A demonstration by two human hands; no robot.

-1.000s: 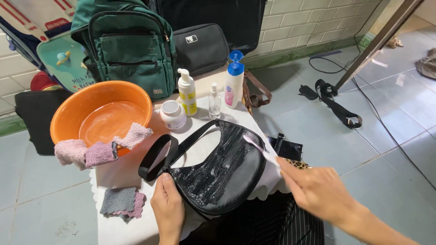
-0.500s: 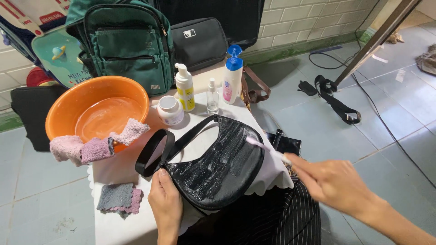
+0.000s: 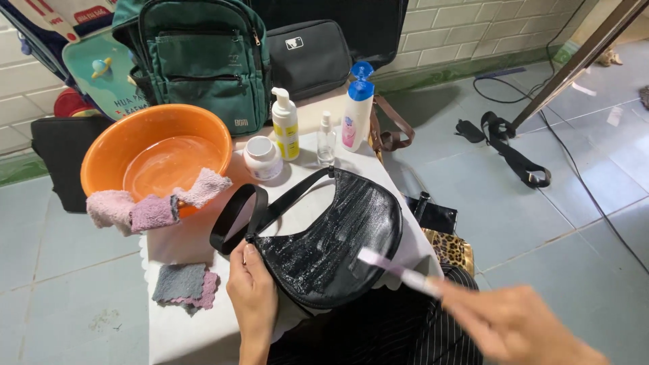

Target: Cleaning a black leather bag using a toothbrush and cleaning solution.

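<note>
Head cam, looks steeply down (close) over table (image 3: 196,243).

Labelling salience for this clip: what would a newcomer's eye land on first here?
Probably the glossy black crescent-shaped handbag at the centre of the white table, steadied at its strap end by the left hand while the right hand holds a slim, blurred brush over it. Next, the bright orange plastic basin at the table's left, pink cloths draped over its rim.
</note>
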